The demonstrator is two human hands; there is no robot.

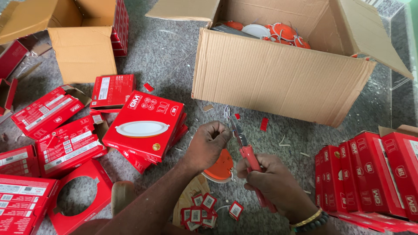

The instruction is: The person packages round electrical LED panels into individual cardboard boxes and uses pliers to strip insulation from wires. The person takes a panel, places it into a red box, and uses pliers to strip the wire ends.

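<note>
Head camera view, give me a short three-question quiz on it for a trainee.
1. True or false: the right hand holds red-handled pliers.
2. What does the left hand hold? A) a round orange lamp B) a flat red box C) a loose label
3. Fill in: the big cardboard box behind the hands holds more round ____ and white lamps.

Key
1. True.
2. A: the lamp sits under the left hand, its wires rising toward the plier tips.
3. Orange. Those lamps show over the box's rim.
</note>
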